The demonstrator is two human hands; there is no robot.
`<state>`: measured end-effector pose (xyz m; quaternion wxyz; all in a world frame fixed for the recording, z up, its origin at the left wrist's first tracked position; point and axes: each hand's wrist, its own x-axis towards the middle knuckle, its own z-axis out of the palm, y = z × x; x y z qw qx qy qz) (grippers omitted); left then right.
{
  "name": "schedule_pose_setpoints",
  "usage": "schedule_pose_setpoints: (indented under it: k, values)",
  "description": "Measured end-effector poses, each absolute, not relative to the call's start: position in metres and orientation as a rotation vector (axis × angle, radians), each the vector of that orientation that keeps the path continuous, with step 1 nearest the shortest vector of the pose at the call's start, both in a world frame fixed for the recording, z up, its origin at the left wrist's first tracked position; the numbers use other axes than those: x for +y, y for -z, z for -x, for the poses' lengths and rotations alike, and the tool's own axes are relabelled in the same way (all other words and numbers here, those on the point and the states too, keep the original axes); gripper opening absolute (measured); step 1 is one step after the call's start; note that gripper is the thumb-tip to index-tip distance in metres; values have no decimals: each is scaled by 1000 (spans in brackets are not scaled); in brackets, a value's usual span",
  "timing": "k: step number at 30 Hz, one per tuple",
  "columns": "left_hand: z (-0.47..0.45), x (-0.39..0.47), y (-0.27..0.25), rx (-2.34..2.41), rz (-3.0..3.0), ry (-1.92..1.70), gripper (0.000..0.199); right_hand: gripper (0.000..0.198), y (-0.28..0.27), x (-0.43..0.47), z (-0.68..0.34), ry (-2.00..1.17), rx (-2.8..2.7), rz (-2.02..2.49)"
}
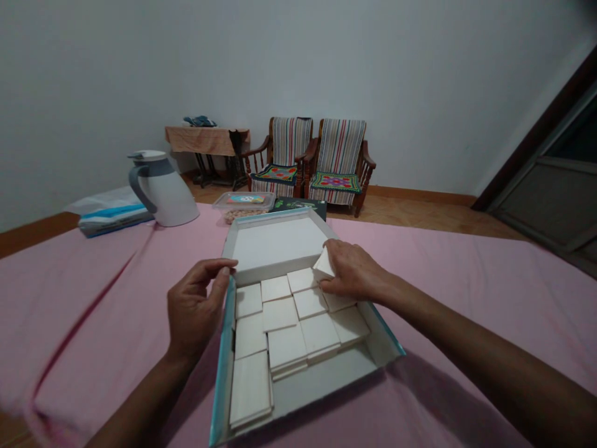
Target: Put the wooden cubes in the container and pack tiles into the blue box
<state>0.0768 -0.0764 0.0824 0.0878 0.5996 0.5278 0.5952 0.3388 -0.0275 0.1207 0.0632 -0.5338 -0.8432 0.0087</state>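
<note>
A shallow cardboard box (pixel 321 387) with a blue outside and a pale inside lies before me, its lid (pixel 280 239) folded back on the far side. Several thin white square pieces (pixel 285 342) fill it in uneven stacks, and the bottom shows at the near right. My left hand (pixel 198 305) grips the far left corner of the box between thumb and forefinger. In my right hand (pixel 352 267), over the far right part of the box, is a small tilted stack of white square pieces (pixel 323 266). My fingers partly hide that stack.
A pink cloth (pixel 448 280) covers the table. Behind the box are a clear plastic container (pixel 245 205) and a dark box (pixel 298 205). A white and grey jug (pixel 168 193) stands back left beside a blue and white packet (pixel 116 218). Two wooden armchairs (pixel 338 149) stand by the wall.
</note>
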Motion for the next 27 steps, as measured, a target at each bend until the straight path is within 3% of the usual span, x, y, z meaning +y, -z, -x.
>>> schedule_pose_setpoints:
  k: [5, 11, 19, 27]
  values:
    - [-71, -69, -60, 1534, -1590, -2073, 10, 45, -114, -36, -320, 131, -2555, 1698]
    - [-75, -70, -45, 1473, -1639, -2054, 9, 70, -125, -36, -338, 38, -2542, 1580]
    - [-74, -69, -40, 1443, -1673, -2060, 8, 46, -129, -36, -344, -118, -2582, 1504]
    - [-75, -70, -42, 1426, -1702, -2034, 8, 54, -148, -50, -331, -439, -2670, 1041]
